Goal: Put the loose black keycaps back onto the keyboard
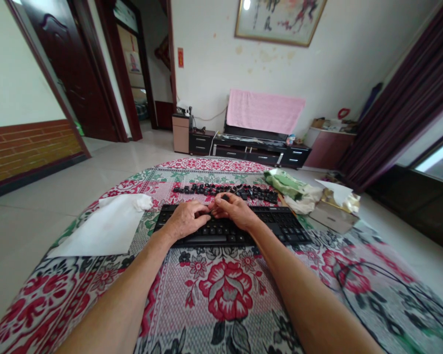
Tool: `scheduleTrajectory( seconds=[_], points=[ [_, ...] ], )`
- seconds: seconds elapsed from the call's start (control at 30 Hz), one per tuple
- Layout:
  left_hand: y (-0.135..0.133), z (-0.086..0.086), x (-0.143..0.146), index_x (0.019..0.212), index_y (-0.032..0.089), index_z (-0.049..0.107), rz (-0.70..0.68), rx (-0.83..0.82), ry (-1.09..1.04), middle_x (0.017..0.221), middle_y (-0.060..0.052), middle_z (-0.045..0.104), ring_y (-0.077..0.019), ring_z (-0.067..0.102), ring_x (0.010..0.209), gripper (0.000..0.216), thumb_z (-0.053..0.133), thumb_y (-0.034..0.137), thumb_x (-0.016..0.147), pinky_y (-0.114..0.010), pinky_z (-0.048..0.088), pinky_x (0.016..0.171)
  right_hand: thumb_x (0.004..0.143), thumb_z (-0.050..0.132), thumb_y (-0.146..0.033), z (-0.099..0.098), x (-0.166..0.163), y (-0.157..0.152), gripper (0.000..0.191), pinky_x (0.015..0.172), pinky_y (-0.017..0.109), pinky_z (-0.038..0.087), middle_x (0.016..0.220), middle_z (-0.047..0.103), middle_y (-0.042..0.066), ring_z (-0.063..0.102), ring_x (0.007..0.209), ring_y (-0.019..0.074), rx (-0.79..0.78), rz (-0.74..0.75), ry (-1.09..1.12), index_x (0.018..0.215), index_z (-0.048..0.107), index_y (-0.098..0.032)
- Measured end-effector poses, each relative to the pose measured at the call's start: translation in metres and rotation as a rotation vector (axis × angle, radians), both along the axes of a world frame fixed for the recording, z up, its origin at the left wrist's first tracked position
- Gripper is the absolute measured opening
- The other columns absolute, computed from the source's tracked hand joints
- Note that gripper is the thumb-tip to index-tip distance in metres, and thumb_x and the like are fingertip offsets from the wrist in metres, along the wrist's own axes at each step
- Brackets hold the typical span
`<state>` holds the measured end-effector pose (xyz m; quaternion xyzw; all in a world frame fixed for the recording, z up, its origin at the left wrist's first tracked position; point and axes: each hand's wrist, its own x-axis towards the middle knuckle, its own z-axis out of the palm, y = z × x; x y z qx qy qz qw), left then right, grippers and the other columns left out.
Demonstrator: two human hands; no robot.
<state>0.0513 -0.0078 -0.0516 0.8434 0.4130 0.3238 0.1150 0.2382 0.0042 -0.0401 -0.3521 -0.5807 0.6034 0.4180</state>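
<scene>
A black keyboard (221,239) lies on the patterned tablecloth, some of its keys in place in the front rows. Over its middle, my left hand (187,220) rests with curled fingers, thumb and fingertips near the keys; anything pinched there is hidden. My right hand (238,212) meets it fingertip to fingertip, its fingers closed around a small black piece (225,197), too small to name for certain. Just behind the keyboard, several loose black keycaps (206,190) lie in a long row.
White paper (99,228) with a crumpled tissue (143,202) lies left. At right are a green-and-white bag (286,184), a tissue box (334,214) and a black cable (376,268). Beyond the table stands a low cabinet (251,153) with a pink towel (264,110) above.
</scene>
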Motion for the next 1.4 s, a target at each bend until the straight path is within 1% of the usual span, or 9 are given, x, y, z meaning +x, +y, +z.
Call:
scheduleTrajectory(
  seconds=[0.2,0.47,0.63,0.8,0.9,0.97,1.2,1.3,1.4],
  points=[
    [0.0,0.001,0.001,0.086,0.019,0.067,-0.015,0.019,0.038,0.077,-0.001,0.063,-0.0134,0.058,0.069,0.012,0.061,0.025,0.078,-0.026,0.044,0.066,0.077,0.061,-0.044,-0.002,-0.001,0.001,0.026,0.061,0.021,0.051,0.079,0.067,0.0,0.062,0.069,0.0099,0.041,-0.029,0.031,0.082,0.053,-0.02],
    [0.001,-0.003,0.0,0.085,0.018,0.065,-0.015,0.031,0.101,0.078,-0.002,0.06,-0.014,0.058,0.069,0.011,0.062,0.026,0.077,-0.027,0.044,0.067,0.075,0.064,-0.038,-0.001,0.0,0.003,0.023,0.06,0.022,0.052,0.078,0.067,0.001,0.064,0.067,0.0107,-0.083,0.012,0.122,0.085,0.053,-0.02],
    [0.001,-0.002,0.0,0.081,0.018,0.065,0.005,0.029,0.036,0.074,0.0,0.061,-0.0121,0.058,0.065,0.007,0.064,0.023,0.075,-0.025,0.044,0.063,0.073,0.056,-0.023,0.003,0.007,0.01,0.01,0.047,0.021,0.047,0.061,0.062,-0.002,0.058,0.051,0.011,-0.169,-0.176,0.221,0.081,0.05,-0.019],
    [0.0,-0.001,0.001,0.082,0.018,0.063,0.07,0.078,-0.093,0.074,0.0,0.066,-0.0133,0.061,0.068,0.007,0.062,0.02,0.076,-0.025,0.046,0.066,0.065,0.059,-0.019,0.009,0.001,0.002,0.009,0.034,0.016,0.02,0.05,0.053,-0.005,0.037,0.039,0.0042,-0.067,-0.156,-0.172,0.073,0.06,-0.016],
    [0.0,0.0,0.001,0.083,0.019,0.063,0.058,0.111,-0.121,0.074,0.0,0.067,-0.0134,0.062,0.066,0.008,0.061,0.02,0.075,-0.024,0.047,0.063,0.063,0.065,-0.023,0.014,-0.008,-0.008,0.016,0.043,0.017,0.031,0.052,0.055,-0.006,0.043,0.047,0.0061,0.131,-0.016,-0.352,0.077,0.067,-0.016],
    [0.0,0.001,0.001,0.08,0.019,0.063,0.058,0.133,-0.123,0.073,0.0,0.067,-0.0135,0.062,0.065,0.007,0.061,0.019,0.074,-0.023,0.047,0.062,0.063,0.066,-0.027,0.017,-0.011,-0.012,0.019,0.046,0.019,0.033,0.052,0.056,-0.005,0.046,0.05,0.0072,0.18,-0.02,-0.39,0.079,0.069,-0.016],
    [-0.004,0.003,0.005,0.081,0.019,0.062,0.026,0.087,-0.112,0.07,0.001,0.064,-0.0121,0.06,0.063,0.008,0.061,0.021,0.074,-0.022,0.046,0.06,0.063,0.068,-0.03,0.018,-0.009,-0.014,0.017,0.046,0.019,0.033,0.048,0.055,-0.005,0.046,0.049,0.0083,0.064,0.022,-0.378,0.076,0.07,-0.019],
    [-0.005,0.004,0.006,0.096,0.019,0.061,0.015,0.064,-0.147,0.076,0.001,0.066,-0.0122,0.061,0.067,0.023,0.061,0.02,0.073,-0.023,0.049,0.065,0.062,0.068,-0.028,0.021,-0.004,-0.009,0.015,0.046,0.02,0.032,0.049,0.054,-0.004,0.043,0.046,0.0074,0.08,-0.034,-0.416,0.073,0.069,-0.018],
    [-0.004,0.003,0.004,0.107,0.017,0.058,0.084,0.105,-0.183,0.082,-0.002,0.066,-0.0131,0.062,0.071,0.034,0.059,0.018,0.073,-0.025,0.05,0.072,0.061,0.068,-0.027,0.027,0.011,0.002,0.014,0.047,0.021,0.032,0.052,0.054,-0.004,0.04,0.046,0.0065,0.133,-0.208,-0.462,0.068,0.066,-0.015]
  ],
)
